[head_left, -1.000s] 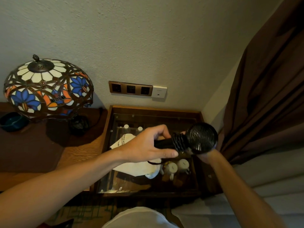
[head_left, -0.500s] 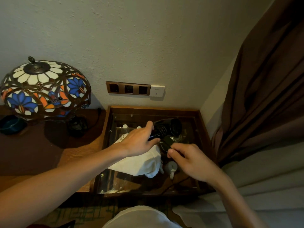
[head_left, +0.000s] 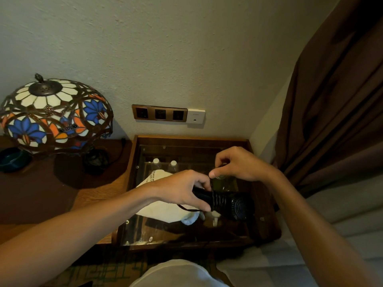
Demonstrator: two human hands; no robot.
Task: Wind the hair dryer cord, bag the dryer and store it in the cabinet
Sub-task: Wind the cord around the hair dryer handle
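Note:
My left hand (head_left: 184, 190) grips the handle of the black hair dryer (head_left: 232, 205), which lies level above the glass-topped cabinet (head_left: 190, 139) with its round rear grille facing me. Several turns of black cord (head_left: 218, 200) sit wound around the dryer body next to my fingers. My right hand (head_left: 238, 164) is just above and behind the dryer, thumb and forefinger pinched on the cord strand that rises from the windings. A white cloth bag (head_left: 165, 212) with printed text lies on the glass under my left hand, partly hidden by it.
A stained-glass lamp (head_left: 53, 114) stands on the wooden table at left, beside a dark bowl (head_left: 12, 159). Wall sockets (head_left: 159, 113) sit above the cabinet. Bottles (head_left: 155, 161) and cups show under the glass. A brown curtain (head_left: 331, 100) hangs right, beside a bed edge.
The dryer turned from upright to lying level and lower, with more cord on its body. My right hand rose from below the dryer to above it, pulling the cord around.

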